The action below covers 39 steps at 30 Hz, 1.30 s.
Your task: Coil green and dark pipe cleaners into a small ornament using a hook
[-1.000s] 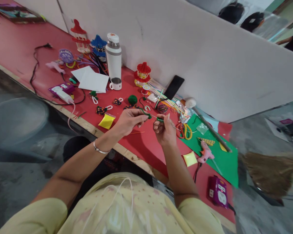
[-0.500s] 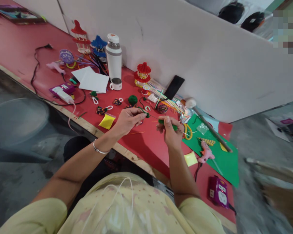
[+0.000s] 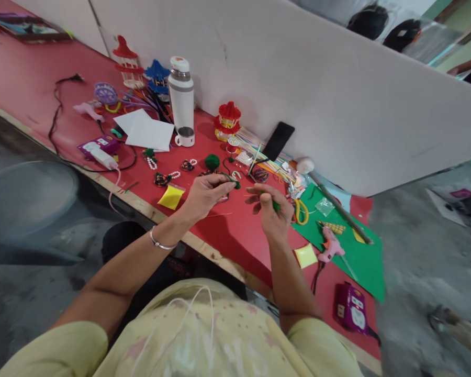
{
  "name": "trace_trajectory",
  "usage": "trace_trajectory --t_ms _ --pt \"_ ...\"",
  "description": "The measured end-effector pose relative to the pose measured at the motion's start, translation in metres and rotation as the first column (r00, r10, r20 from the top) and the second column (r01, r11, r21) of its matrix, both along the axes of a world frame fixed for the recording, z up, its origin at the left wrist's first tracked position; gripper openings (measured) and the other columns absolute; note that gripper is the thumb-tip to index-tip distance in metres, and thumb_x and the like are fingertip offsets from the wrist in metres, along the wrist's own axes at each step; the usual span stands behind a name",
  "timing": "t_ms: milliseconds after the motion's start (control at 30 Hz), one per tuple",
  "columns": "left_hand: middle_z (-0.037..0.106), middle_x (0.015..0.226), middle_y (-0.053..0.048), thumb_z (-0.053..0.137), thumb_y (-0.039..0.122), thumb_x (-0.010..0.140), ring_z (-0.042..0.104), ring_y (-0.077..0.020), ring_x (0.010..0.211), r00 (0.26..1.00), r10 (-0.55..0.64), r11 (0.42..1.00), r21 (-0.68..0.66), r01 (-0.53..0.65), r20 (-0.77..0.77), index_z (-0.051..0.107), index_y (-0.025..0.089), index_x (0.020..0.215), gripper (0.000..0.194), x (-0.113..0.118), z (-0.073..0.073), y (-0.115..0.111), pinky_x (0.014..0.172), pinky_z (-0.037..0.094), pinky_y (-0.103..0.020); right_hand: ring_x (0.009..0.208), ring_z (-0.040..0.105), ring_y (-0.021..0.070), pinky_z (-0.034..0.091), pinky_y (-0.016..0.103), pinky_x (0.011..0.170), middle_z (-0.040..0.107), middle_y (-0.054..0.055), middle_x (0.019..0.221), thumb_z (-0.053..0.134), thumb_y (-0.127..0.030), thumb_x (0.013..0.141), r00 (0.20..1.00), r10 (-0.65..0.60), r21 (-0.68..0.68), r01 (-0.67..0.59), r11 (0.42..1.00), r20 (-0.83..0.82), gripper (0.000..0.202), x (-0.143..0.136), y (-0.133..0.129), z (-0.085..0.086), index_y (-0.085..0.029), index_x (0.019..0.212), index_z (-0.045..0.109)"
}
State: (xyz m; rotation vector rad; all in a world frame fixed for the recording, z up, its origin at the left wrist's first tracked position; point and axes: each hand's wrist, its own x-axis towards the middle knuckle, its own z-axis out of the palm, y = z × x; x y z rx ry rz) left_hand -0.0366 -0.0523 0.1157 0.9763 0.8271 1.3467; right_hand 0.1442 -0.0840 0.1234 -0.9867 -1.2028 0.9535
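My left hand pinches a small knotted piece of dark green yarn between thumb and fingertips, above the red table. To its right, my right hand holds a small green-handled tool against the palm, mostly hidden by the fingers. Its fingers point toward the yarn but stay apart from it. Just behind the hands lie a green yarn ball, a multicoloured yarn ball and some white beads. Left of them are yarn pieces with bead loops.
A white flask, a phone and a red model hut stand or lie along the partition. On the right are yellow-handled scissors, a pink glue gun and a purple extension box. A grey stool stands left.
My right hand has turned and its fingers have straightened, so the green tool now shows less. The thin strand between the hands is no longer visible. My left hand stays about where it was.
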Motion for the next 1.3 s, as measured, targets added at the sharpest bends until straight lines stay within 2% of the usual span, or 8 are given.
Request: trace_trajectory --t_ms 100,200,367,433,667,1000,1200,1300 --pt "0.053 0.056 0.004 0.092 0.040 0.072 0.039 -0.0055 0.048 0.997 0.000 0.999 0.045 0.003 -0.074 0.078 0.017 0.071 0.028 0.006 -0.004 -0.002 0.045 0.027 -0.022 0.078 0.073 0.0142 0.057 0.022 0.058 0.082 0.002 0.097 0.093 -0.041 0.077 0.998 -0.037 -0.002 0.038 0.999 0.054 0.026 -0.007 0.002 -0.002 -0.028 0.097 0.083" --pt "0.058 0.060 0.002 0.091 0.041 0.073 0.038 -0.0058 0.050 0.997 -0.009 0.998 0.055 0.013 -0.070 0.078 0.017 0.072 0.027 0.011 -0.008 -0.006 0.045 0.026 -0.023 0.066 0.067 0.0107 0.056 0.021 0.056 0.079 -0.001 0.086 0.091 -0.035 0.079 0.996 -0.078 -0.007 0.079 0.997 0.039 0.019 -0.011 0.005 -0.005 -0.026 0.094 0.082" --pt "0.078 0.099 -0.005 0.089 0.039 0.079 0.039 -0.0032 0.051 0.998 -0.067 0.996 0.063 0.068 -0.021 0.083 0.022 0.118 0.043 0.011 -0.009 -0.008 0.045 0.029 -0.021 0.061 0.068 0.0104 0.057 0.021 0.052 0.078 -0.002 0.080 0.093 -0.034 0.076 0.997 -0.075 -0.089 0.074 0.993 0.001 0.023 -0.009 0.008 -0.007 -0.024 0.091 0.080" --pt "0.079 0.111 -0.007 0.092 0.034 0.076 0.045 -0.0036 0.056 0.996 -0.092 0.992 0.087 0.093 -0.009 0.081 0.023 0.124 0.051 0.010 -0.009 -0.007 0.048 0.034 -0.020 0.059 0.067 0.0094 0.057 0.021 0.052 0.078 -0.002 0.079 0.094 -0.034 0.076 0.998 -0.057 -0.096 0.057 0.994 -0.002 0.022 -0.008 0.008 -0.007 -0.024 0.090 0.080" --pt "0.077 0.085 -0.001 0.097 0.028 0.069 0.064 -0.0109 0.070 0.996 0.073 0.994 0.076 -0.076 0.048 0.083 0.021 0.119 0.052 0.012 -0.013 -0.001 0.060 0.049 -0.021 0.074 0.077 0.0141 0.063 0.023 0.059 0.081 0.000 0.086 0.088 -0.034 0.082 1.000 -0.004 -0.062 0.002 0.998 -0.027 0.017 -0.007 0.007 -0.009 -0.025 0.095 0.080" --pt "0.081 0.094 -0.004 0.098 0.024 0.065 0.070 -0.0132 0.080 0.996 0.070 0.995 0.071 -0.074 0.058 0.082 0.018 0.120 0.057 0.012 -0.012 -0.003 0.071 0.056 -0.024 0.069 0.075 0.0131 0.063 0.024 0.062 0.080 0.000 0.084 0.090 -0.035 0.080 0.999 0.006 -0.079 -0.009 0.997 -0.040 0.020 -0.009 0.009 -0.011 -0.025 0.094 0.081" --pt "0.072 0.074 0.002 0.100 0.026 0.062 0.050 -0.0050 0.051 0.990 0.072 0.997 -0.044 -0.067 0.124 0.082 0.019 0.121 0.062 0.008 -0.004 -0.003 0.045 0.034 -0.019 0.068 0.066 0.0116 0.051 0.021 0.049 0.075 0.001 0.084 0.072 -0.056 0.093 0.999 -0.002 -0.010 0.002 1.000 -0.052 0.031 -0.001 0.004 -0.002 -0.030 0.103 0.085" --pt "0.069 0.073 0.004 0.100 0.025 0.061 0.043 -0.0028 0.047 0.986 0.074 0.995 -0.074 -0.064 0.151 0.082 0.020 0.118 0.061 0.005 -0.002 -0.002 0.040 0.024 -0.020 0.061 0.058 0.0105 0.045 0.022 0.046 0.071 0.000 0.077 0.075 -0.051 0.090 0.998 0.048 0.009 -0.047 0.999 -0.035 0.027 0.009 0.001 0.002 -0.031 0.105 0.086"
